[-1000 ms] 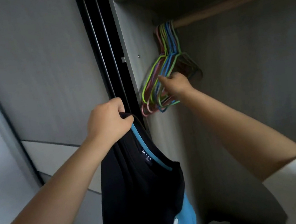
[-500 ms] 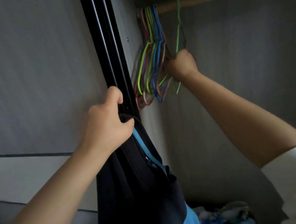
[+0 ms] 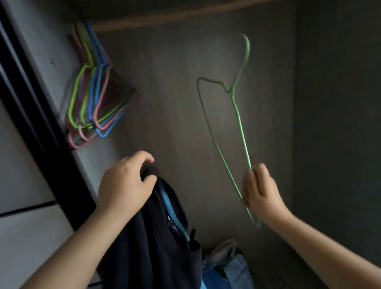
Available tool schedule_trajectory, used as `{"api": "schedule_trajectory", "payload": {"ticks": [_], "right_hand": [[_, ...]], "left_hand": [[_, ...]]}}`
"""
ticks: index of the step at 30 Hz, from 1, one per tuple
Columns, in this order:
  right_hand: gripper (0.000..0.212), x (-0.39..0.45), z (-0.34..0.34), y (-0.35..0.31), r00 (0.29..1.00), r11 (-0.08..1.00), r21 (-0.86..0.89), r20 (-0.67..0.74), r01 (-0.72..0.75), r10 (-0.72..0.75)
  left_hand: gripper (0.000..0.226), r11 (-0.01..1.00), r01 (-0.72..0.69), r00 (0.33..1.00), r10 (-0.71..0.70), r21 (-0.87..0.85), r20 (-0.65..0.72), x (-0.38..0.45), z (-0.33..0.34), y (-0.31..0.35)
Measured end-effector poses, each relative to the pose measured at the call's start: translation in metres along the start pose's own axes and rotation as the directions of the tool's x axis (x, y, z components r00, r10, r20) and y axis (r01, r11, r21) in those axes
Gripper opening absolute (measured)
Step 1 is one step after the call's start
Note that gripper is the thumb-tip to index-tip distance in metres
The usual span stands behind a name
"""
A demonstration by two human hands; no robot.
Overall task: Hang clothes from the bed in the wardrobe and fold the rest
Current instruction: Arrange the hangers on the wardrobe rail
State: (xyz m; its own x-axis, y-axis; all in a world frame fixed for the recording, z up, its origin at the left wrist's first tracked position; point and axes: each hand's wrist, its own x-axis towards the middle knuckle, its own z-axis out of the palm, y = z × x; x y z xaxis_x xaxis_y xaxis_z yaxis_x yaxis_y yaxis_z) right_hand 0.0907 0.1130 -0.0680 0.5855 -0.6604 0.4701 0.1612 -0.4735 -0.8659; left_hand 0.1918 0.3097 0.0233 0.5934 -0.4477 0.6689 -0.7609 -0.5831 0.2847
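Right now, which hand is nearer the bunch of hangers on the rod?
Left. The left hand grips the black shirt just below the hanger bunch; the right hand, holding the green hanger, is farther right.

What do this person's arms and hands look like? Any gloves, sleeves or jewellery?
Both hands are bare: no gloves, rings, watch or bracelet show on the left hand or the right hand. Both forearms are bare too, with no sleeve visible in this view. The nails cannot be made out in this dim, slightly blurred picture.
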Motion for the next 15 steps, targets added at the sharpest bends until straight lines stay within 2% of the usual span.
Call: {"api": "schedule_trajectory", "payload": {"ticks": [2, 4, 6, 7, 8, 10, 12, 13, 15], "right_hand": [[0.03, -0.035, -0.045, 0.02, 0.997, 0.995, -0.068, 0.003, -0.077, 0.077], [0.031, -0.048, -0.086, 0.035, 0.984, 0.982, -0.063, 0.001, -0.179, 0.18], [0.034, -0.047, -0.128, 0.047, 0.934, 0.94, 0.033, -0.099, -0.341, 0.342], [0.033, -0.045, -0.15, 0.05, 0.899, 0.914, 0.03, -0.17, -0.404, 0.403], [0.027, -0.048, -0.174, 0.055, 0.865, 0.889, -0.021, -0.241, -0.458, 0.44], [0.01, -0.058, -0.207, 0.058, 0.826, 0.848, -0.148, -0.36, -0.509, 0.433], [0.027, -0.088, -0.225, 0.051, 0.873, 0.789, -0.394, -0.338, -0.471, 0.352], [0.033, -0.108, -0.228, 0.045, 0.898, 0.782, -0.452, -0.302, -0.43, 0.32], [0.041, -0.141, -0.234, 0.041, 0.911, 0.803, -0.438, -0.278, -0.404, 0.306]], "left_hand": [[0.023, 0.998, -0.044, 0.998, 0.042, -0.05, -0.039, -0.005, 0.018, 0.02], [0.033, 0.986, -0.161, 0.985, 0.158, -0.035, -0.073, -0.012, 0.03, 0.043], [0.034, 0.967, -0.255, 0.958, 0.256, 0.029, -0.127, -0.023, 0.041, 0.064], [0.031, 0.968, -0.251, 0.956, 0.252, 0.028, -0.153, -0.028, 0.045, 0.075], [0.027, 0.98, -0.199, 0.972, 0.195, -0.015, -0.134, -0.038, 0.049, 0.091], [0.021, 0.989, -0.012, 1.0, 0.011, -0.15, -0.007, -0.054, 0.053, 0.12], [0.02, 0.94, 0.209, 0.974, -0.176, -0.269, 0.144, -0.068, 0.064, 0.138], [0.021, 0.905, 0.307, 0.945, -0.251, -0.296, 0.21, -0.075, 0.071, 0.146], [0.022, 0.812, 0.471, 0.875, -0.384, -0.343, 0.294, -0.09, 0.082, 0.157]]}}
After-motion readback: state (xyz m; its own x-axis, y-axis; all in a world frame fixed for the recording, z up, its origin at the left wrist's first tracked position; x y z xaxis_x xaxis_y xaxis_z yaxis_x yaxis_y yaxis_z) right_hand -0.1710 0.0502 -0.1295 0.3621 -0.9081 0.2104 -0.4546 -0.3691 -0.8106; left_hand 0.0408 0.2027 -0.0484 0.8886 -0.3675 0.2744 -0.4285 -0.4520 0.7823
